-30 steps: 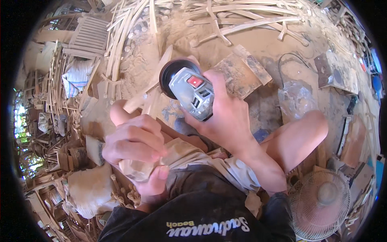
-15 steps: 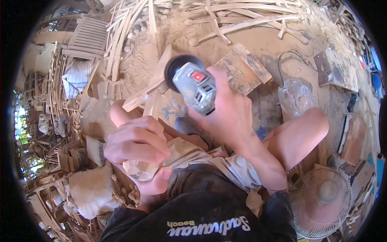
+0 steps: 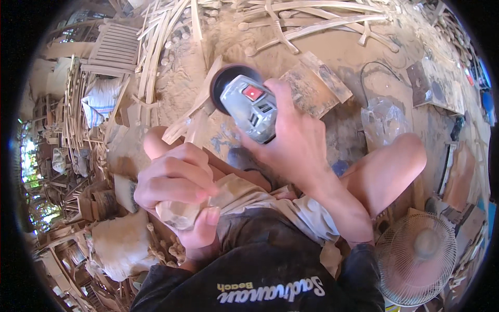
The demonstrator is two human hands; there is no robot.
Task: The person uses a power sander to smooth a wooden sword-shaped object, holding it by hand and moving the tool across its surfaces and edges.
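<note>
Sawdust covers the workshop floor (image 3: 332, 57) beneath us, and we sit low on it with our knees drawn up; our right hand (image 3: 296, 140) is wrapped fully around the grey angle grinder (image 3: 249, 106), its dark disc (image 3: 228, 83) held just above the dusty ground and close to a pale wooden offcut (image 3: 197, 112); our left hand (image 3: 176, 182) is closed tightly on a small pale piece of wood (image 3: 179, 216), thumb pressed beneath it, kept in by our lap and well apart from the disc; whether the disc is spinning we cannot tell from this view; we judge the step in hand to be a pause between passes of shaping; the next move, as we see it, calls for bringing piece and disc together with the fingers clear of the edge; bent wooden strips (image 3: 322, 23) lie farther out, a clear plastic bag (image 3: 384, 122) to the right, and a fan (image 3: 416, 257) by our right knee.
</note>
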